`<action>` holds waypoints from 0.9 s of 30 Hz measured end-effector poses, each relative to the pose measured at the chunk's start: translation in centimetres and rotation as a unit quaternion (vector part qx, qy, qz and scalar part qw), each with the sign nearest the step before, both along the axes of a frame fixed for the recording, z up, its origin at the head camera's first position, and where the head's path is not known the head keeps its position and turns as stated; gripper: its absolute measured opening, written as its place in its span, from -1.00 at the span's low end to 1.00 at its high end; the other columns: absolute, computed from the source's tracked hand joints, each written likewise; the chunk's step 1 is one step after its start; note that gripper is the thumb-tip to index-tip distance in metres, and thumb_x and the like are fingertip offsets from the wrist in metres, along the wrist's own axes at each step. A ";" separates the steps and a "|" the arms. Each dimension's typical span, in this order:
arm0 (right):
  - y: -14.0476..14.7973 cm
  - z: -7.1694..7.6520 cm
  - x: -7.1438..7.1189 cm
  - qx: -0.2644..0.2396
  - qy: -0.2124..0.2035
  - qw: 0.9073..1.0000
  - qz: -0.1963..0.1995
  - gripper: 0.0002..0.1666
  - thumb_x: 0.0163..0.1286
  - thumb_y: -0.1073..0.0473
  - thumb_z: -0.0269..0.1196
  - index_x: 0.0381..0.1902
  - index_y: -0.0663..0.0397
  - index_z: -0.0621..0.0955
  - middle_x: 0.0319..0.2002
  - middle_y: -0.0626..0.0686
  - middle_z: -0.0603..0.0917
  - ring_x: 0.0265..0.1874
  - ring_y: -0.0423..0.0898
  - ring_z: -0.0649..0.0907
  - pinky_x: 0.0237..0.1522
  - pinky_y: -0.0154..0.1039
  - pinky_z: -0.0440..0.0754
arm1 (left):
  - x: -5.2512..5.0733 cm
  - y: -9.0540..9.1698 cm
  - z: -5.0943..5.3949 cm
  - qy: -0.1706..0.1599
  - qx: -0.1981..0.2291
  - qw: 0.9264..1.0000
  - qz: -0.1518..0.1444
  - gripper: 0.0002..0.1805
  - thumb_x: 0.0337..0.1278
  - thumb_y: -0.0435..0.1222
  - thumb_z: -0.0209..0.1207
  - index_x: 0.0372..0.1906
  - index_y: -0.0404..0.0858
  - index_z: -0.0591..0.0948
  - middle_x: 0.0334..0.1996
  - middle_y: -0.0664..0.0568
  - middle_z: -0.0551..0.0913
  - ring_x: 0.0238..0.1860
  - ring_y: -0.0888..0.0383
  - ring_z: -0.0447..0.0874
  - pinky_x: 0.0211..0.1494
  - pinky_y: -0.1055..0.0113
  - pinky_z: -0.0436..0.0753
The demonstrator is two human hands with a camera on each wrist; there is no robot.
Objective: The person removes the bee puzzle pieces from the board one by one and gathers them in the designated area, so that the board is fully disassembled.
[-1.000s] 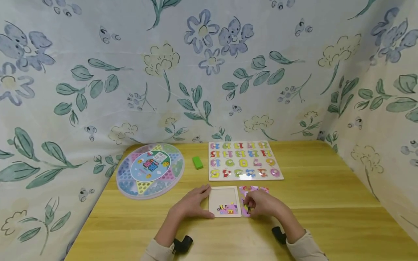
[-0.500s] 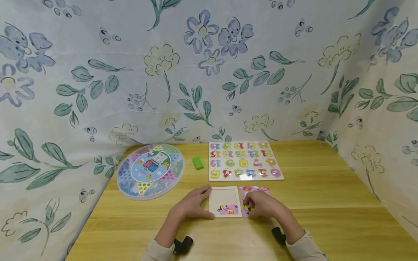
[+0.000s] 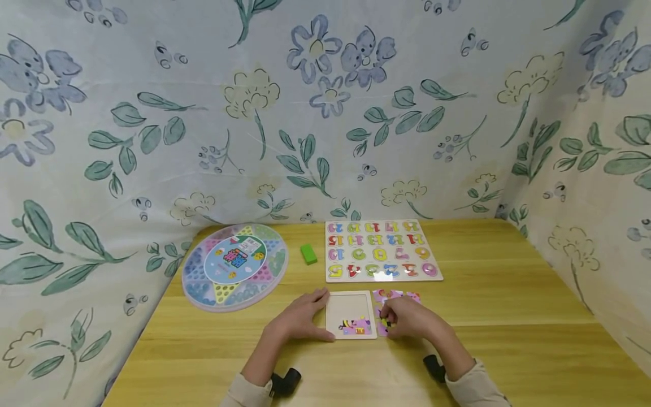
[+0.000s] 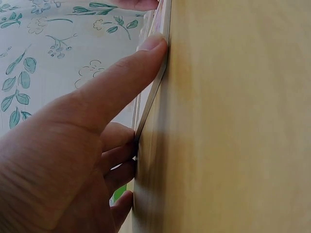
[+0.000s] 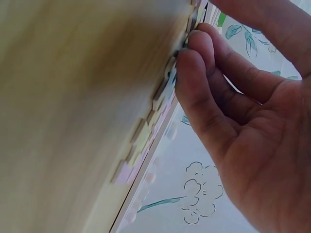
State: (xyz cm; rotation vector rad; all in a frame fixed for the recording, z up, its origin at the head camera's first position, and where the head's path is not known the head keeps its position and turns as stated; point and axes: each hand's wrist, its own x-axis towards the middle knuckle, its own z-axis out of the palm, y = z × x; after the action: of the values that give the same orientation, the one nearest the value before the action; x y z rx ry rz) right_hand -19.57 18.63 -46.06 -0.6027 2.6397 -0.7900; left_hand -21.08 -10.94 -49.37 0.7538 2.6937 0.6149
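Note:
A square wooden puzzle tray (image 3: 348, 306) lies flat before me, with a few joined pink puzzle pieces (image 3: 357, 327) in its lower right part. My left hand (image 3: 296, 320) holds the tray at its left side; in the left wrist view the thumb (image 4: 131, 68) is against the near edge. Just right of the tray, my right hand (image 3: 413, 317) pinches at a puzzle piece (image 3: 383, 326) with yellow and black print. In the right wrist view its curled fingertips (image 5: 192, 63) meet the loose pink pieces (image 5: 141, 141), partly hiding them.
Behind the tray lies a number puzzle board (image 3: 383, 251) with colourful digits. A green block (image 3: 308, 254) sits to its left. Farther left is a round game board (image 3: 235, 267) with a star pattern. Floral cloth (image 3: 325, 141) hangs behind the wooden table (image 3: 508, 362).
Both hands stay almost in place. The puzzle piece under my right fingers has shifted very slightly away from me.

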 end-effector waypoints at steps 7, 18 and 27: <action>-0.1 0.0 -0.1 0.000 0.007 1.000 -0.002 -0.66 -0.05 0.37 0.46 -0.26 0.20 0.64 -0.44 -0.05 0.55 -0.43 -0.20 0.45 -0.41 -0.40 0.44 | 0.1 0.0 0.0 -0.001 -0.002 1.000 0.001 0.16 -0.13 0.32 0.31 0.52 -0.16 0.14 0.56 0.05 0.06 0.55 -0.03 0.05 0.56 0.00 0.17; -0.7 0.2 0.0 0.002 0.028 1.000 0.010 -0.70 -0.05 0.36 0.45 -0.31 0.17 0.62 -0.46 -0.07 0.54 -0.44 -0.22 0.45 -0.40 -0.41 0.43 | 0.1 -0.1 0.1 0.001 -0.002 1.000 -0.002 0.15 -0.12 0.30 0.31 0.53 -0.16 0.13 0.56 0.03 0.06 0.55 -0.05 0.04 0.56 -0.02 0.16; -3.2 0.3 -0.2 -0.003 0.037 0.999 0.021 -0.66 -0.07 0.34 0.45 -0.27 0.20 0.63 -0.43 -0.05 0.57 -0.41 -0.18 0.47 -0.35 -0.36 0.47 | 0.1 0.1 -0.1 -0.001 -0.003 1.000 0.010 0.15 -0.14 0.32 0.30 0.53 -0.13 0.14 0.56 0.07 0.06 0.55 -0.02 0.04 0.56 0.00 0.16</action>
State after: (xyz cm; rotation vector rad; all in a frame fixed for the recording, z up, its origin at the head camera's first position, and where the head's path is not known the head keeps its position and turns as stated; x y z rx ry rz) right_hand -19.74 15.46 -45.79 -0.6996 2.6825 -0.7775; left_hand -20.99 -10.87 -49.47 0.7268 2.7036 0.6109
